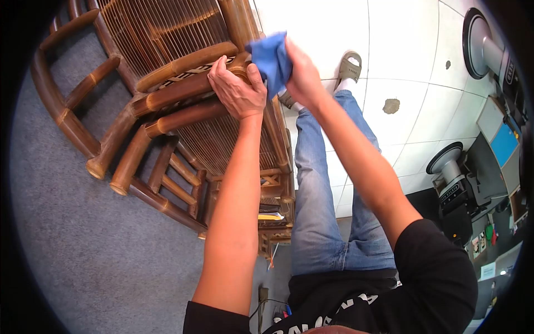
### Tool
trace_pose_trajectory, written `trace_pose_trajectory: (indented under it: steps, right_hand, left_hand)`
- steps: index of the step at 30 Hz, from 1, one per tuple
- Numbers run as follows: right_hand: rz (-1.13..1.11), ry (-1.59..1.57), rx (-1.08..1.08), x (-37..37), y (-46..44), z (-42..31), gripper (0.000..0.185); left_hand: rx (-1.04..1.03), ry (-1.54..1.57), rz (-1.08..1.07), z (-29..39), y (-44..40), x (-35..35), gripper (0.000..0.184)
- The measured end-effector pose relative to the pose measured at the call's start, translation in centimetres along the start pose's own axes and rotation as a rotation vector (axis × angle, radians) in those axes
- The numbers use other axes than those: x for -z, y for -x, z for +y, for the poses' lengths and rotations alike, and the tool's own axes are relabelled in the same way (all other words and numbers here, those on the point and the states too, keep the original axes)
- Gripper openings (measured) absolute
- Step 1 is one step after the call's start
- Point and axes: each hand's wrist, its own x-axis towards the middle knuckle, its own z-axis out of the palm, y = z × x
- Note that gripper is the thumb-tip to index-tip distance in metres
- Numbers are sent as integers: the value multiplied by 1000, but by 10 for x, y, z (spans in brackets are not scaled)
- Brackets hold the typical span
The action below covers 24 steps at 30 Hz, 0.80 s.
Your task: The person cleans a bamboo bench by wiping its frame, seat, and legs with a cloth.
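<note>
My left hand (238,93) lies over the end of a brown bamboo pole on a bamboo chair (178,92), thumb on one side and fingers curved over the other. Bunched in my right hand (303,72) is a blue cloth (272,60), which hangs against the chair's corner close to my left thumb. Some of my right fingers are hidden behind the cloth. The chair has a slatted panel and thick rounded poles.
More bamboo furniture (272,192) with a yellow item (271,216) stands nearer my body. Grey carpet (111,250) lies to the left, white floor tiles (411,50) to the right. Round-based metal stands (448,158) are at the right. My sandaled feet are close to the chair.
</note>
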Motion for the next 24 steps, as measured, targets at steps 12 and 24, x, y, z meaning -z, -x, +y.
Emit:
trace_pose_trajectory:
  steps: [12, 24]
  right_hand:
    - [66, 1220, 644, 21, -122, 58, 36]
    - [47, 1086, 144, 47, -16, 18, 41]
  left_hand:
    - [-8, -61, 1, -1, 2, -2, 56]
    - [41, -44, -68, 0, 2, -2, 55]
